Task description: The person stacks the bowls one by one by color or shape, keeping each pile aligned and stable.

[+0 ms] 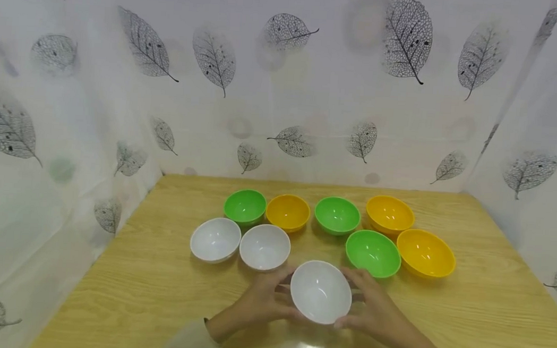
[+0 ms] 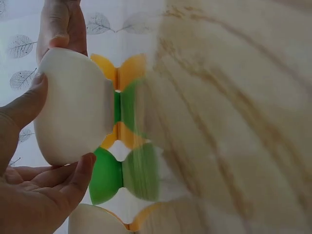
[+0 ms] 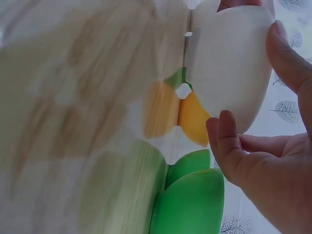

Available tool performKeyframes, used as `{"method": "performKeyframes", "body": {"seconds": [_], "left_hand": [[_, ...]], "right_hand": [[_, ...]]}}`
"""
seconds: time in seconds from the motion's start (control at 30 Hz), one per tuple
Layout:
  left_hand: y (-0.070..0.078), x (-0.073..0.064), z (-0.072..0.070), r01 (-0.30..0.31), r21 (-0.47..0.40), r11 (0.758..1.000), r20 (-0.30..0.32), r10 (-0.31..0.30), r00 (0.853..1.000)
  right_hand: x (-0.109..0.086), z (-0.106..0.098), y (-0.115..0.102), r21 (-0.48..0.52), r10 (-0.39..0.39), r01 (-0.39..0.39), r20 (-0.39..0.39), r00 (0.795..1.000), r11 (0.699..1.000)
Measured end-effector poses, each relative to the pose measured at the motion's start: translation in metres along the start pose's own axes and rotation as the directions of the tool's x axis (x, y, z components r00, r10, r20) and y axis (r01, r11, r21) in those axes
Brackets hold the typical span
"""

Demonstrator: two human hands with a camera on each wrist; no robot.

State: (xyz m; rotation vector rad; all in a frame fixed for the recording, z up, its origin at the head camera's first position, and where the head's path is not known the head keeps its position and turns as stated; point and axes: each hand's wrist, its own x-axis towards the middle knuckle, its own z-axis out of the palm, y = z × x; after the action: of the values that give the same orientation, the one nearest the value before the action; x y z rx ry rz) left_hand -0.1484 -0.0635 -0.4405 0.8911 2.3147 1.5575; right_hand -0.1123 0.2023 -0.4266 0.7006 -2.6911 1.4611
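Note:
Between my two hands is a white bowl (image 1: 321, 292), mouth up, close over the front middle of the wooden table. My left hand (image 1: 271, 297) grips its left side, with the thumb on the near wall and the fingers curled beneath, as the left wrist view shows of the bowl (image 2: 73, 107). From the other side my right hand (image 1: 374, 311) holds the same bowl (image 3: 234, 63), thumb near the rim and fingers around the wall. Behind the left hand stand two more white bowls (image 1: 215, 240). A green bowl (image 1: 373, 254) sits just beyond the right fingertips.
Farther back are a green bowl (image 1: 245, 207), an orange bowl (image 1: 288, 213) and another green bowl (image 1: 337, 216). Two orange bowls (image 1: 426, 253) stand at the right. A leaf-patterned curtain (image 1: 312, 91) borders the table (image 1: 156, 294) at the back and both sides.

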Motion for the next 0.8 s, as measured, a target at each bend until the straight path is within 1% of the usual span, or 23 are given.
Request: {"method": "performKeyframes", "body": {"seconds": [0.07, 0.2, 0.3, 0.4, 0.6, 0.8], "left_hand": [[-0.0013, -0.0001, 0.002, -0.001, 0.013, 1.0, 0.008, 0.001, 1.0], [-0.0019, 0.0002, 0.004, 0.007, 0.074, 0.997, 0.023, -0.009, 1.0], [-0.0012, 0.001, 0.0044, 0.036, 0.129, 0.991, 0.036, -0.041, 0.998], [0.0004, 0.0019, 0.0041, 0.078, 0.154, 0.985, 0.046, -0.086, 0.995], [0.0024, 0.0038, 0.0021, 0.118, 0.169, 0.979, 0.062, -0.13, 0.99], [0.0039, 0.0051, 0.0001, 0.121, 0.164, 0.979, 0.077, -0.135, 0.988]], "right_hand": [[-0.0014, -0.0011, 0.0001, -0.002, 0.024, -0.024, 0.016, 1.0, 1.0], [-0.0029, -0.0019, 0.0007, -0.027, 0.059, -0.058, 0.035, 0.998, 0.998], [-0.003, -0.0016, 0.0012, -0.063, 0.05, -0.047, 0.042, 0.998, 0.997], [-0.003, -0.0011, 0.0016, -0.07, 0.046, -0.044, 0.042, 0.998, 0.997], [-0.0022, -0.0004, 0.0015, -0.055, 0.078, -0.075, 0.057, 0.995, 0.996], [-0.0015, -0.0007, 0.0006, -0.05, 0.101, -0.097, 0.072, 0.992, 0.994]]}}
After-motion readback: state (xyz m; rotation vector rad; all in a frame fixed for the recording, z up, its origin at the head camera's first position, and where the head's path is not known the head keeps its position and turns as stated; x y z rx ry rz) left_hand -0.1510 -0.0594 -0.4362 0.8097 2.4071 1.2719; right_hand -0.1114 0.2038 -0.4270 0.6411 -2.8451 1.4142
